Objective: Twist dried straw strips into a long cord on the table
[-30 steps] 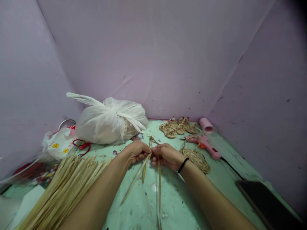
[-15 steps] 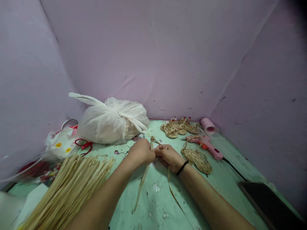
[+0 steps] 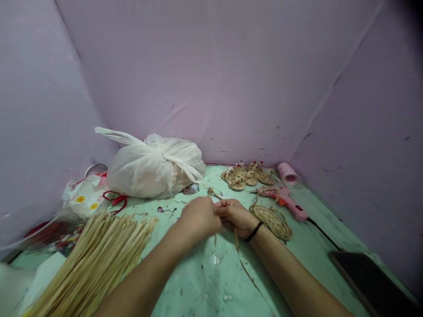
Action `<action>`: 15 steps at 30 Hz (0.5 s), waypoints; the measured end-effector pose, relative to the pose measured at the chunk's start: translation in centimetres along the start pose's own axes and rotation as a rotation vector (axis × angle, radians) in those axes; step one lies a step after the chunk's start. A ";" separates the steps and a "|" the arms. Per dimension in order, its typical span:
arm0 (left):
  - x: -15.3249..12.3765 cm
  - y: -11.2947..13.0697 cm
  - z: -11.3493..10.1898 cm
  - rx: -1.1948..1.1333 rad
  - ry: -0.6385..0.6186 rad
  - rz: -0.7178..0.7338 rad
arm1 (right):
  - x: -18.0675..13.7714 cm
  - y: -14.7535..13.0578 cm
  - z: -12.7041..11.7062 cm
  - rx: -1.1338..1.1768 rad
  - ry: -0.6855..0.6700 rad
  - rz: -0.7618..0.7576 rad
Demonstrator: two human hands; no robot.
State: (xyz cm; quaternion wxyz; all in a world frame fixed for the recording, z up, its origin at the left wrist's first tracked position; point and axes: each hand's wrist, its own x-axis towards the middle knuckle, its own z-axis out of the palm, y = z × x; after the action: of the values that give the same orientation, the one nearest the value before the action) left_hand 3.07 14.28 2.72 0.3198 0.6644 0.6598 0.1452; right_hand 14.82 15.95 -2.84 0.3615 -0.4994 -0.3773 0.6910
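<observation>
My left hand point(image 3: 200, 216) and my right hand point(image 3: 235, 215) meet at the middle of the green table point(image 3: 205, 281), both pinching thin straw strips point(image 3: 243, 259). A short braided end point(image 3: 211, 193) sticks out beyond my fingers. Loose strip tails hang from the hands toward me. My right wrist wears a black band point(image 3: 254, 231). Just right of it lies a coiled straw braid point(image 3: 271, 219).
A big bundle of straw strips point(image 3: 95, 259) lies at the left. A tied white plastic bag point(image 3: 155, 165) sits behind it, with a printed bag point(image 3: 82, 198) further left. Small woven straw pieces point(image 3: 246, 175), a pink glue gun point(image 3: 284, 200), a pink spool point(image 3: 287, 173) and a dark tablet point(image 3: 370, 281) are on the right.
My left hand has rolled over the strips toward the right hand. The long strip tail on the left has been drawn up and now only the right tail trails down.
</observation>
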 end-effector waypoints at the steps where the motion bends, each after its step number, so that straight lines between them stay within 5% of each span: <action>1: 0.4 -0.3 -0.6 0.043 0.046 -0.006 | -0.2 -0.2 0.0 0.010 -0.003 0.023; 3: 1.3 -0.8 -1.3 -0.068 0.089 -0.083 | -0.5 -0.6 0.1 0.028 -0.014 0.062; 8: 2.5 -1.8 -0.1 -0.554 -0.328 -0.229 | -0.5 -1.0 0.0 0.067 -0.064 0.075; 10: 2.6 -2.0 0.4 -0.630 -0.399 -0.234 | -0.3 -0.8 -0.2 0.048 -0.083 0.072; 15: 2.8 -2.3 1.0 -0.370 -0.260 -0.277 | 0.5 -0.2 -0.4 -0.273 -0.050 -0.082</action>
State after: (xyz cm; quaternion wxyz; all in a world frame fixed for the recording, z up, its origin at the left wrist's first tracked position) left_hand 2.15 16.58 -0.08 0.5347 0.5112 0.6600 0.1314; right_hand 15.08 16.48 -2.97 0.3090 -0.5107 -0.4968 0.6301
